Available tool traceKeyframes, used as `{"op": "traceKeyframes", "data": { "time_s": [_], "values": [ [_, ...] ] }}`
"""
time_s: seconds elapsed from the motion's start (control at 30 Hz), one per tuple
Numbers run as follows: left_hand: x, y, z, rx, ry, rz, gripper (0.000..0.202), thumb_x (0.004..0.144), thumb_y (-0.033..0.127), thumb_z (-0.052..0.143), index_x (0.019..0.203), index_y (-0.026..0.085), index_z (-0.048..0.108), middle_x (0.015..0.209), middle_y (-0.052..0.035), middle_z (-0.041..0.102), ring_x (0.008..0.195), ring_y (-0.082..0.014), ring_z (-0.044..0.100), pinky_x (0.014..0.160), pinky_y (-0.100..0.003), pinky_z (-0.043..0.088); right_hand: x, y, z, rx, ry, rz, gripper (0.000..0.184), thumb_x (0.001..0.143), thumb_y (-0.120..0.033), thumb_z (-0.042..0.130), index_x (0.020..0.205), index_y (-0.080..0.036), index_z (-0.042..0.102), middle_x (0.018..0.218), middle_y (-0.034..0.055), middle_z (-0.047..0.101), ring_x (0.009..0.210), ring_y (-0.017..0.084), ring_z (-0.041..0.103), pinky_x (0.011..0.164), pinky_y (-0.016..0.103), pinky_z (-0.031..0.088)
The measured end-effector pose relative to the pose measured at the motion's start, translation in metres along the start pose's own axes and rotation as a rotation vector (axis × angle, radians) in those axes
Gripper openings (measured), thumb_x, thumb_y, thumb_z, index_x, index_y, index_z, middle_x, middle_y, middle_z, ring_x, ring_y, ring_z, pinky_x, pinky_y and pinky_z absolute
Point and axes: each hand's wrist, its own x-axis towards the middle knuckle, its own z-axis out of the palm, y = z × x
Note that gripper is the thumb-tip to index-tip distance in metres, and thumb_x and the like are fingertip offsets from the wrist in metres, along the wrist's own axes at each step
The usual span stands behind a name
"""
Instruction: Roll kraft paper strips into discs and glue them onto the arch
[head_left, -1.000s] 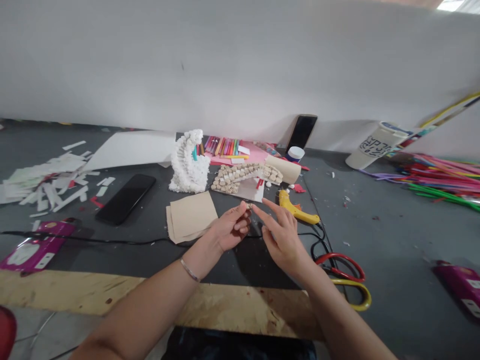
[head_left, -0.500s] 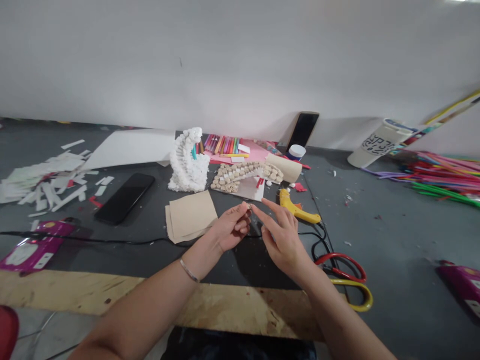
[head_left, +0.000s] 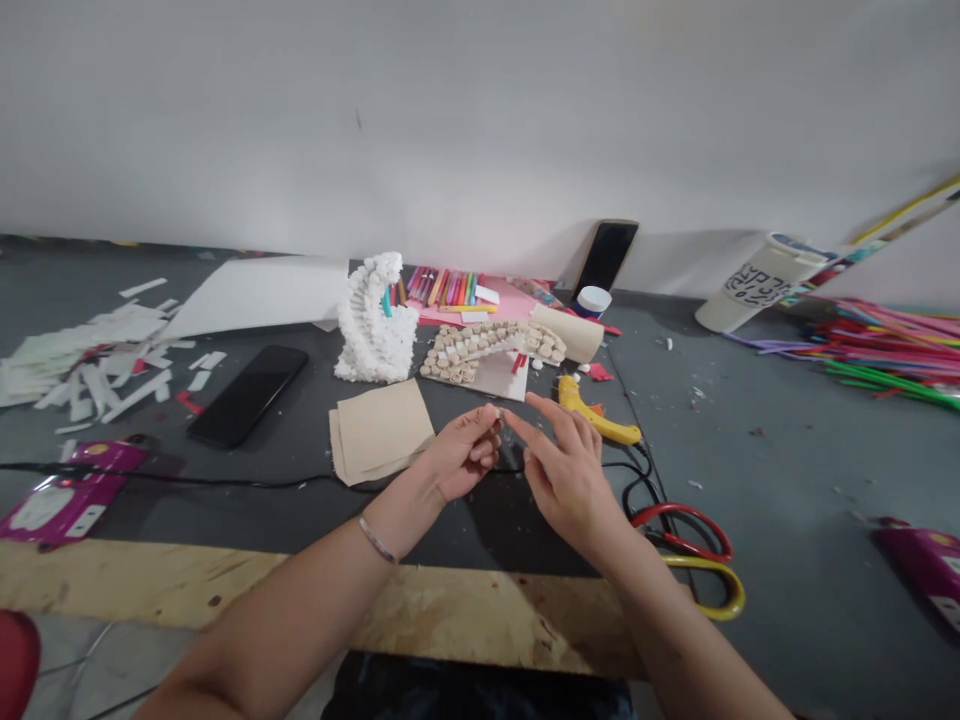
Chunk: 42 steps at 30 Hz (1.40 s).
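Note:
My left hand [head_left: 471, 452] pinches a tiny tan piece [head_left: 499, 414] between thumb and forefinger; it looks like a small paper roll, mostly covered by the fingertips. The extended index finger of my right hand [head_left: 566, 465] touches the piece from the right, its other fingers loosely apart. Just beyond the hands lies a curved model covered in tan paper rolls [head_left: 487, 350] on a white base. Two square brown paper sheets [head_left: 384, 430] rest left of my left hand. A yellow glue gun [head_left: 600, 415] lies beside my right hand.
A white bumpy model [head_left: 376, 325] stands behind the paper. Scissors [head_left: 701, 530] with red and yellow handles sit near my right forearm. A black cable [head_left: 225, 482] crosses the table. Around are a phone [head_left: 251, 395], paper strips [head_left: 90, 360], a cup [head_left: 757, 285] and pipe cleaners [head_left: 892, 350].
Almost nothing differs. My right hand has shifted very slightly, with its index finger still at the small piece; my left hand keeps its pinch.

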Motion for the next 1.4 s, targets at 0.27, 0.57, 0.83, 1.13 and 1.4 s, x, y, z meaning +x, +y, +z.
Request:
{"op": "traceKeyframes", "data": {
  "time_s": [0.27, 0.57, 0.83, 1.13, 1.4],
  "values": [
    [0.000, -0.001, 0.001, 0.069, 0.021, 0.002, 0.042, 0.063, 0.043, 0.085, 0.072, 0.013, 0.057, 0.055, 0.0082, 0.048, 0.037, 0.0016, 0.030, 0.038, -0.012, 0.030, 0.002, 0.001, -0.004, -0.026, 0.043, -0.025, 0.046, 0.084, -0.005, 0.048, 0.125, -0.022, 0.061, 0.139, 0.0138, 0.048, 0.125, 0.032, 0.044, 0.101, 0.053, 0.037],
    [0.001, -0.001, 0.000, 0.123, -0.020, 0.006, 0.040, 0.067, 0.043, 0.082, 0.072, 0.013, 0.057, 0.055, 0.0079, 0.045, 0.038, 0.0004, 0.032, 0.039, -0.014, 0.030, 0.004, 0.003, -0.005, -0.015, 0.059, -0.005, 0.043, 0.084, -0.004, 0.048, 0.119, -0.024, 0.062, 0.139, 0.0113, 0.048, 0.124, 0.030, 0.045, 0.101, 0.051, 0.038],
    [-0.003, 0.001, 0.007, 0.184, -0.003, -0.012, 0.045, 0.062, 0.046, 0.085, 0.068, 0.015, 0.053, 0.053, 0.0086, 0.043, 0.038, -0.0003, 0.032, 0.039, -0.015, 0.030, 0.005, 0.008, -0.005, 0.037, 0.050, 0.009, 0.044, 0.083, -0.003, 0.046, 0.117, -0.025, 0.063, 0.139, 0.0108, 0.047, 0.123, 0.030, 0.045, 0.099, 0.050, 0.038],
    [0.000, -0.002, 0.003, 0.208, -0.024, 0.002, 0.045, 0.062, 0.046, 0.084, 0.066, 0.015, 0.051, 0.052, 0.0081, 0.045, 0.038, -0.0002, 0.031, 0.039, -0.016, 0.028, 0.007, 0.013, -0.006, 0.091, 0.024, 0.011, 0.046, 0.081, -0.003, 0.044, 0.115, -0.027, 0.064, 0.139, 0.0095, 0.047, 0.124, 0.030, 0.045, 0.098, 0.053, 0.038],
    [-0.001, -0.004, 0.009, 0.345, 0.027, 0.230, 0.042, 0.061, 0.045, 0.085, 0.071, 0.016, 0.057, 0.043, 0.0103, 0.043, 0.035, -0.0017, 0.033, 0.040, -0.017, 0.031, 0.006, 0.018, -0.009, 0.203, 0.014, 0.014, 0.045, 0.083, -0.004, 0.041, 0.115, -0.025, 0.065, 0.138, 0.0100, 0.048, 0.123, 0.028, 0.048, 0.101, 0.052, 0.039]
  ]
}}
